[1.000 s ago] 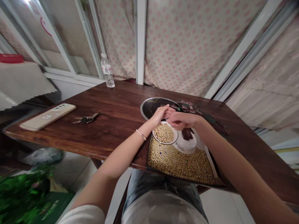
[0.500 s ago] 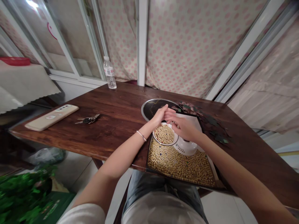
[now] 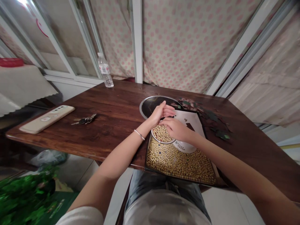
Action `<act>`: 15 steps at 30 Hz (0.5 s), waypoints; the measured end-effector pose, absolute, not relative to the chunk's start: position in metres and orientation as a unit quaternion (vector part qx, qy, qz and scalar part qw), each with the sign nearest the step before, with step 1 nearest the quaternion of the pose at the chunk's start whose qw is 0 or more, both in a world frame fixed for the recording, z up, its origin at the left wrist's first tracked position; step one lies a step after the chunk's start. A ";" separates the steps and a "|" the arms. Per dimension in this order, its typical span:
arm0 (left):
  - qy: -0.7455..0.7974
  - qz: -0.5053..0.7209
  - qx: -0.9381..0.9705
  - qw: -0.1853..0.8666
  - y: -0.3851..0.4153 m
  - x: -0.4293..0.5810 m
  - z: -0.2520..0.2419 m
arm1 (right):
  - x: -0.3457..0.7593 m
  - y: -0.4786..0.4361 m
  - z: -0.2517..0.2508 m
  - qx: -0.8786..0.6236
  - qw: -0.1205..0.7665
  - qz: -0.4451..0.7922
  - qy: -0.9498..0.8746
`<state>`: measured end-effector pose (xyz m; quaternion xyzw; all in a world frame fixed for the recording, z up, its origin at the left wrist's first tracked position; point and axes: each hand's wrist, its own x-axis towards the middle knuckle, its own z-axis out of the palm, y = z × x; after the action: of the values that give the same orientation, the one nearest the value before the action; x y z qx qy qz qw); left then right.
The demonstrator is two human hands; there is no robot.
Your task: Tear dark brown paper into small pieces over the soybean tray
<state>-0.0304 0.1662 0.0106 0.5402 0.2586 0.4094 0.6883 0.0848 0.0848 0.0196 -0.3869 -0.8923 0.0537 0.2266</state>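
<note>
My left hand (image 3: 161, 113) is tilted palm up above the far rim of a small white bowl, its fingers stretched out and slightly cupped. What lies in its palm, if anything, is too small to tell. The bowl of soybeans (image 3: 161, 135) has a few coloured specks among the beans. My right hand (image 3: 176, 128) is over the bowl's right side, just below the left palm, with its fingers bent together; their tips are partly hidden. Under the right wrist a second white dish (image 3: 184, 147) with dark marks is partly covered. Both dishes sit in a dark-edged tray (image 3: 199, 117) strewn with soybeans (image 3: 180, 164).
Behind my left hand lies a round dark plate with a silvery rim (image 3: 143, 107). Dark and green flat pieces (image 3: 214, 120) are spread right of the tray. Leftward are keys (image 3: 85, 119), a phone (image 3: 48, 119) and a water bottle (image 3: 105, 72). The table's front edge (image 3: 77, 150) runs before me.
My right hand has drawn back from the left palm, down and towards me over the bowl. The left hand's fingers now show more fully. The view has shifted slightly.
</note>
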 end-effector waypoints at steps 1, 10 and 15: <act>0.259 0.409 0.541 0.688 0.166 -0.030 0.011 | 0.085 0.085 0.019 -0.390 0.231 0.048 -0.890; 0.252 0.413 0.553 0.678 0.165 -0.029 0.010 | 0.086 0.074 0.035 -0.356 0.241 0.090 -0.898; 0.268 0.408 0.565 0.665 0.164 -0.030 0.012 | 0.079 0.058 0.042 -0.353 0.238 0.253 -0.869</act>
<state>-0.0296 0.1645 0.0124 0.5653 0.2679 0.4078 0.6651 0.0787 0.0580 0.0422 -0.3533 -0.8687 0.2531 0.2377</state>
